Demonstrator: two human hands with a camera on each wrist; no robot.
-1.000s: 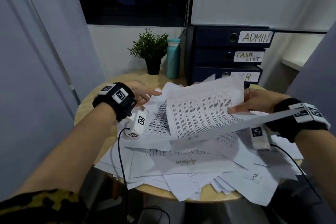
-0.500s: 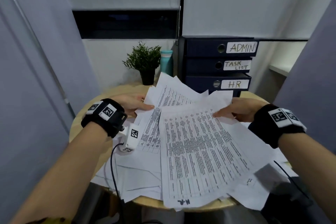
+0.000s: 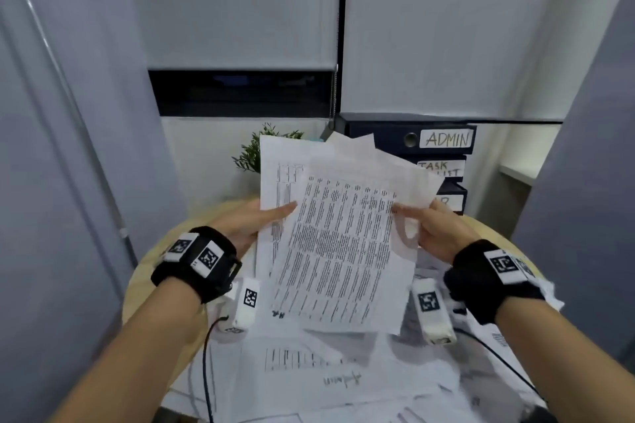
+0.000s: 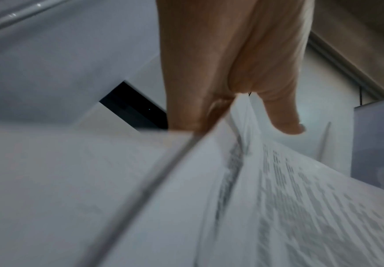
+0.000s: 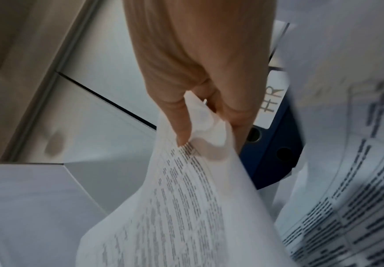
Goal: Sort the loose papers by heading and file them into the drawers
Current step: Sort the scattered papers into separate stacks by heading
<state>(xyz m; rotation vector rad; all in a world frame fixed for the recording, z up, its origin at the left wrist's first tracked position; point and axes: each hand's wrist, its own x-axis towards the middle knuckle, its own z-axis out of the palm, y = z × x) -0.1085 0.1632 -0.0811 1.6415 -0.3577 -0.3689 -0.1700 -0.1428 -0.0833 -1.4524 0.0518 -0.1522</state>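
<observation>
Head view: My left hand (image 3: 252, 221) and right hand (image 3: 434, 232) each gripped an edge of a fanned handful of sheets (image 3: 338, 244), lifted off the desk (image 3: 151, 271) and tilted up toward me. One second before, this handful lay low over the pile with only my right hand lifting a sheet; half a second before, it was spread nearly flat. It now stood raised in front of the drawer unit (image 3: 378, 137), hiding part of the "TASK LIST" and lowest labels. The "ADMIN" label (image 3: 446, 139) remained readable. A small handwritten mark, apparently "HR", showed upside down at the near edge of the front sheet. The remaining loose papers (image 3: 343, 381) lay on the desk beneath, one marked "Admin". A potted plant (image 3: 254, 154) stood behind the handful.

Left wrist view: My left hand (image 4: 232, 72) pinched the edge of the sheets (image 4: 278, 198), thumb on the printed side, fingers behind.

Right wrist view: My right hand (image 5: 198, 72) pinched the opposite edge of the front sheet (image 5: 186, 207) between thumb and fingers. The "HR" drawer label (image 5: 272, 99) was visible beyond.

Assessment: Raising the handful exposed the heading. I judged sorting to be at an early stage; all drawers appeared shut.
</observation>
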